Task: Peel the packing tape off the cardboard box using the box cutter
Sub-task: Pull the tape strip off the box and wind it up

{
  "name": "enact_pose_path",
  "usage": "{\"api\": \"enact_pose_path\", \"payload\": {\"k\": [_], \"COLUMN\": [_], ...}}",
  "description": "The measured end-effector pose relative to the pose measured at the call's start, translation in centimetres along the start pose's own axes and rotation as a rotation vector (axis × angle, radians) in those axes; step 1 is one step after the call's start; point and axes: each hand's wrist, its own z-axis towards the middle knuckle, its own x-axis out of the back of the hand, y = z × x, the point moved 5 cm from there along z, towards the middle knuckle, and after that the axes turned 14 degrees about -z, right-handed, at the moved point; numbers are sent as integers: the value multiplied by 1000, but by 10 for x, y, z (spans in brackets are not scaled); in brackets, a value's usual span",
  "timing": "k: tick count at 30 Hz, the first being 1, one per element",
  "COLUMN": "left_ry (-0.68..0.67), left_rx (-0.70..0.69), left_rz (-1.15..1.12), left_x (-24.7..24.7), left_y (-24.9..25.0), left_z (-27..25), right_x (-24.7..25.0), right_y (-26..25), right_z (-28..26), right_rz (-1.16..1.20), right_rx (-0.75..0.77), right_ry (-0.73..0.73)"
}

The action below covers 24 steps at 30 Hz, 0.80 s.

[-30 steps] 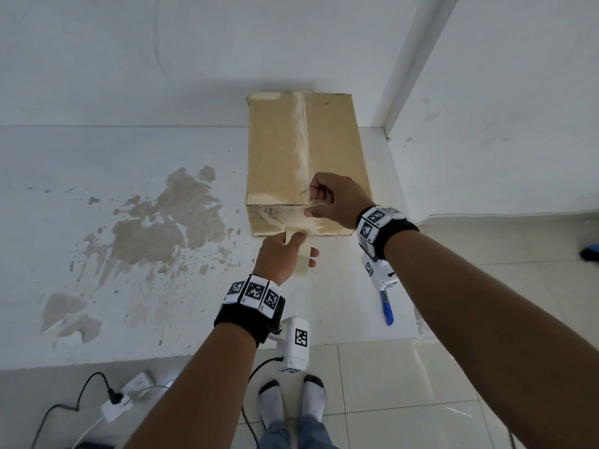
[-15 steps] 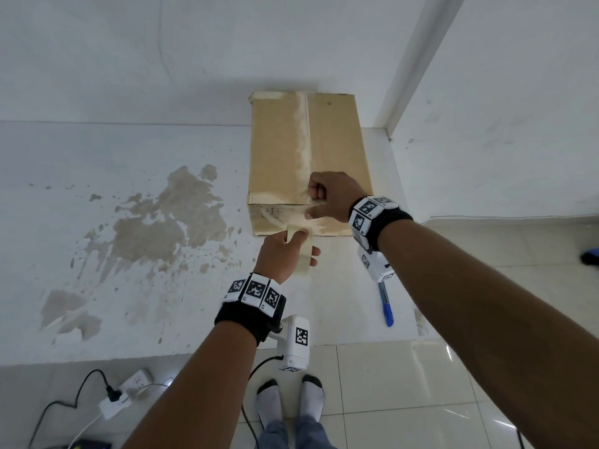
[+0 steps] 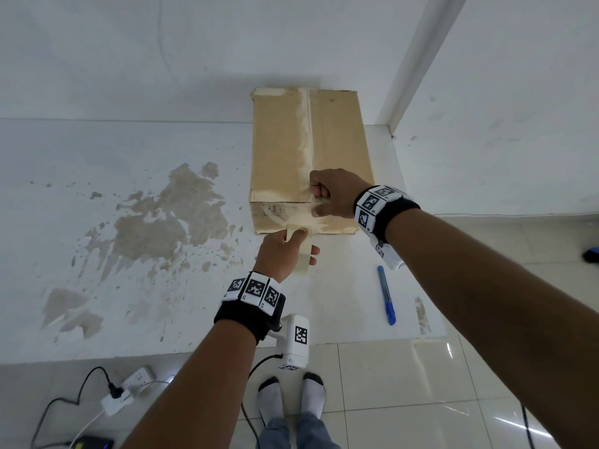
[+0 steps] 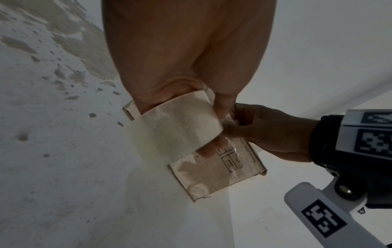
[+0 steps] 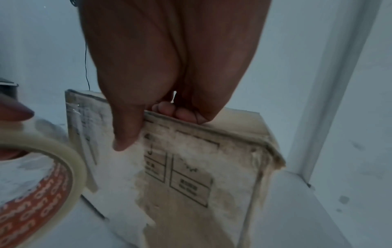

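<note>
At six o'clock of the cardboard box [image 3: 285, 150], the left hand [image 3: 281, 254] fingers curl round a tape roll [image 4: 178, 127] while the right hand [image 3: 334, 192], fisted, thumb-presses the near face; I'd pull low and slow, the box cutter [image 3: 386, 294] idle on the bench at four o'clock.

Bright head view; dim, soft wrist views.

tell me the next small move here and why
Probably pull the tape roll in the left hand a little toward the person, away from the cardboard box. Its strip runs to the box's front face, where the right hand braces with its thumb; the box cutter lies untouched on the table.
</note>
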Motion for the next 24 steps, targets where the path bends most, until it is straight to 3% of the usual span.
{"api": "enact_pose_path", "payload": {"k": [24], "left_ry": [-9], "left_rx": [10], "left_rz": [-7], "left_x": [-4], "left_y": [3], "left_z": [4], "right_x": [-3], "right_y": [-3], "right_z": [-6], "right_rz": [91], "right_rx": [-91], "right_ry": [111]}}
